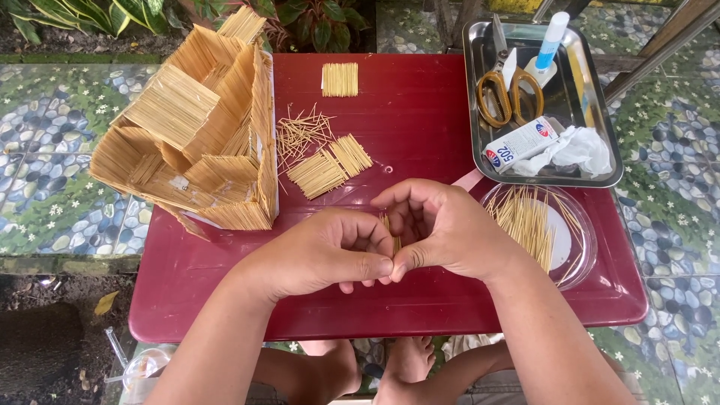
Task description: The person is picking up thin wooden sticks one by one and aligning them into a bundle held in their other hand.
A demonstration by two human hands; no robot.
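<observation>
My left hand (326, 251) and my right hand (442, 229) meet over the front middle of a dark red table (420, 97). Together they pinch a small bundle of toothpicks (391, 232) upright between thumbs and fingers. Most of the bundle is hidden inside the hands. Just behind my hands lie two flat glued toothpick panels (330, 165) and a loose scatter of toothpicks (300, 131). Another small panel (340, 79) lies farther back.
A house model made of toothpicks (199, 127) stands at the table's left. At back right a metal tray (596, 105) holds yellow-handled scissors (506, 94), a glue bottle (547, 45), a small box and crumpled tissue. A clear round dish (581, 259) of toothpicks sits right of my right hand.
</observation>
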